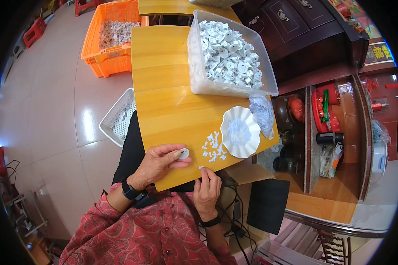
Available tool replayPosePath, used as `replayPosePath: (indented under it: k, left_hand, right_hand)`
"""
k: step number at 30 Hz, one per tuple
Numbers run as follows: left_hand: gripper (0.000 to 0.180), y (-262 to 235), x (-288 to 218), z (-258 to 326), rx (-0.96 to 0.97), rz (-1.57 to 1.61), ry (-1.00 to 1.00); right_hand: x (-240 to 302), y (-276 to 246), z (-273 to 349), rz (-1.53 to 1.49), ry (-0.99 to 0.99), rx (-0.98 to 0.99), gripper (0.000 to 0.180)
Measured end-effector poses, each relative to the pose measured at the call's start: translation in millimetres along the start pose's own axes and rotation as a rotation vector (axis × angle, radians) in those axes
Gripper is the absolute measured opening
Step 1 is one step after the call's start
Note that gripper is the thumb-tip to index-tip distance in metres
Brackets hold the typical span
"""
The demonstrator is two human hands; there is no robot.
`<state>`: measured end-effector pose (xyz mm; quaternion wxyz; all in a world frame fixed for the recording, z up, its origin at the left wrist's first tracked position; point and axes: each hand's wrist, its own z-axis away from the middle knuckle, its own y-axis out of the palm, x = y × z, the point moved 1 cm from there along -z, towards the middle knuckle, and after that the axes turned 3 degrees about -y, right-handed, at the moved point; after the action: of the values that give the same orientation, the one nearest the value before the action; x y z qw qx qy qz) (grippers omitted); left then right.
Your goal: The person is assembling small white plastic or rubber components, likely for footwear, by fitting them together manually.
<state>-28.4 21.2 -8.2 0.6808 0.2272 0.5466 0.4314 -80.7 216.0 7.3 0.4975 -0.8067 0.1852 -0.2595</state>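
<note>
1. Round white disc is resting in the L hand just below frame ctr; thumb is pressing on its face, fingers are backing it from behind.
2. R hand, lower ctr, is pinching a small white piece btwn thumb & index tips, near the disc but apart from it; its other fingers are curling in.
3. Loose white pcs are lying scattered on the yellow tabletop, just above the R hand, ctr frame.
4. Beside them, R of ctr, a scalloped white dish is holding a pale heap; a clear plastic bag of pale contents is sitting at its upper R.
5. Top ctr, a translucent bin is standing on the table, holding a big pile of white parts.
6. Upper L, an orange crate is holding more small parts, too small to ID; L of ctr, a white perforated basket is holding a few pale pcs.
7. Lower L to ctr, the person is wearing a red patterned shirt, w/ a dark watch on the L wrist & a dark band on the R.
8. Upper R, a dark wood cabinet is standing behind the bin.
</note>
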Motion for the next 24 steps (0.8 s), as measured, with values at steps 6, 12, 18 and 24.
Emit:
replayPosePath:
  k: [6,12,18,24]
  left_hand:
    - [0.028,-1.6,0.8,0.5,0.0,0.012,-0.005]
    - [0.027,-3.5,2.4,-1.2,0.019,0.056,-0.01]
    - [0.028,-5.7,1.8,-1.7,0.046,0.103,-0.016]
    - [0.029,-4.9,-1.1,-1.1,0.104,0.148,-0.048]
  right_hand:
    - [7.0,-0.7,-0.1,0.035,-0.015,0.065,0.039]
    - [10.5,-4.0,2.3,0.009,-0.062,0.059,0.033]
    - [6.8,-0.4,7.2,-0.01,-0.145,0.004,0.019]
    - [15.1,-10.0,-2.2,-0.325,0.109,-0.032,0.009]
